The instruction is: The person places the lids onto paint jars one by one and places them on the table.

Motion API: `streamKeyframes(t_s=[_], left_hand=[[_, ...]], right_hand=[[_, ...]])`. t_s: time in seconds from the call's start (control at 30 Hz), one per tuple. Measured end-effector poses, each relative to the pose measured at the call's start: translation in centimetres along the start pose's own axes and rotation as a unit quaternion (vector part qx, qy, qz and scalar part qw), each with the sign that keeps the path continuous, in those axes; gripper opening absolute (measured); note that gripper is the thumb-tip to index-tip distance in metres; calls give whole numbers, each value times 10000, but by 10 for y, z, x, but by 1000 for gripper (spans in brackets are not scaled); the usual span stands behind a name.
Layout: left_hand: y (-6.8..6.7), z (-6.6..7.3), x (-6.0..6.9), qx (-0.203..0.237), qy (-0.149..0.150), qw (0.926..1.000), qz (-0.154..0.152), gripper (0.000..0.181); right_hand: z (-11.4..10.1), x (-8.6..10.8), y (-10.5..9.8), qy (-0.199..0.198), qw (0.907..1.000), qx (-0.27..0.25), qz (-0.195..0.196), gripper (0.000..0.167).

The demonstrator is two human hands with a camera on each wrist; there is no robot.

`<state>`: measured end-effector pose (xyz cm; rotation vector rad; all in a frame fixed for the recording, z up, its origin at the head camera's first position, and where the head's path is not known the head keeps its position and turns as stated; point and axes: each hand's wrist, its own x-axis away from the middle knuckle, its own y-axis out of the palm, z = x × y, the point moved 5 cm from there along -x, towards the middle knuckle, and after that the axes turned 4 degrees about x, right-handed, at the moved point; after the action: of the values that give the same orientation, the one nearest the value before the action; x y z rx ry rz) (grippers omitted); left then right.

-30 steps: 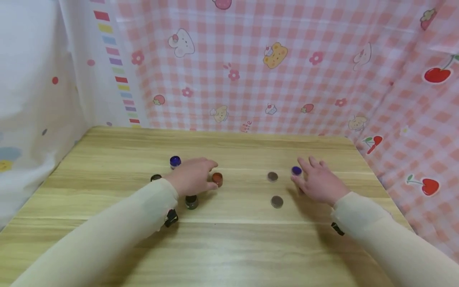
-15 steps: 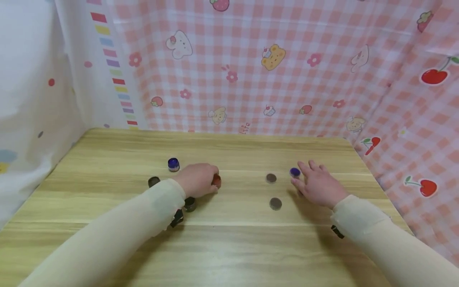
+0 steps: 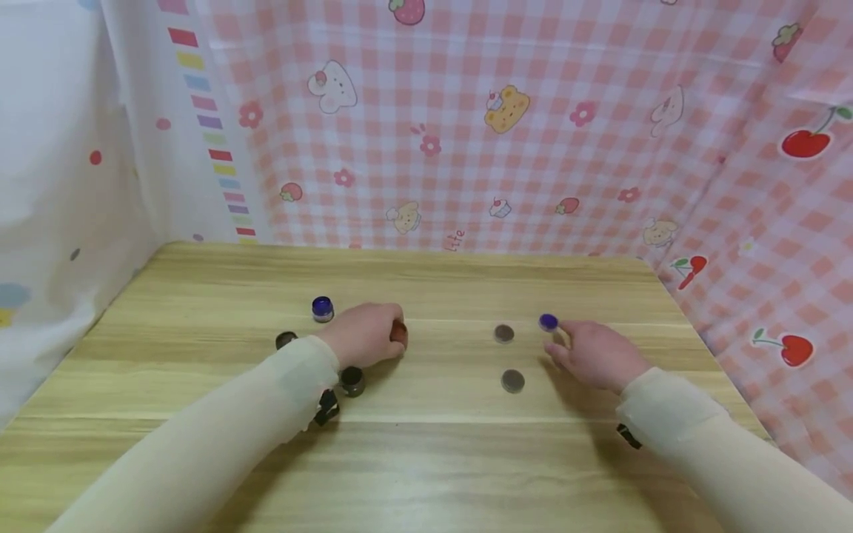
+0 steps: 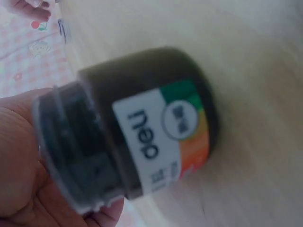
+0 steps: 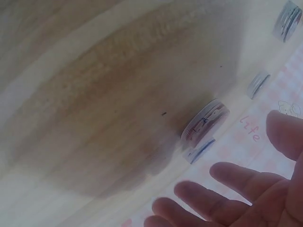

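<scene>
Left hand (image 3: 366,332): fingers curled round the orange jar (image 3: 397,333), thumb on the near side; grip looks snug, far contact hidden. Jar sits upright on the counter (image 3: 433,459), long axis vertical, at the right-hand edge of that hand.

Right hand (image 3: 596,354): fingers (image 5: 203,198) loosely extended, thumb apart, nothing visibly held. Reddish lid (image 5: 206,122) lies flat on the counter just beyond the fingertips in the wrist view, no contact seen; overhead, the hand hides it. Blue lid (image 3: 549,322) is just beside the fingertips; touching or not, cannot tell.

Key relation, in my judgement: reddish lid close to the right hand, well apart from the orange jar, with two grey lids (image 3: 512,380) between the hands. Left hand is nearer the uncapped dark jar (image 3: 352,380), upright toward the wearer.
</scene>
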<state>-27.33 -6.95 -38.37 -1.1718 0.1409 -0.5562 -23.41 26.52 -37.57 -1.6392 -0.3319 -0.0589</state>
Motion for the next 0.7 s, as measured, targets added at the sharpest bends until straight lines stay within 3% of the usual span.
streamKeyframes(t_s=[0.23, 0.5, 0.7], left_hand=[[-6, -5, 7, 398, -86, 9991, 120, 17], [-9, -8, 13, 579, -75, 9980, 247, 30], [-8, -8, 14, 573, 51, 9979, 309, 29]], right_hand=[[1, 1, 1, 35, 9999, 120, -37, 59], [1, 2, 2, -20, 9999, -118, -53, 27], [0, 3, 2, -45, 9997, -241, -89, 37]])
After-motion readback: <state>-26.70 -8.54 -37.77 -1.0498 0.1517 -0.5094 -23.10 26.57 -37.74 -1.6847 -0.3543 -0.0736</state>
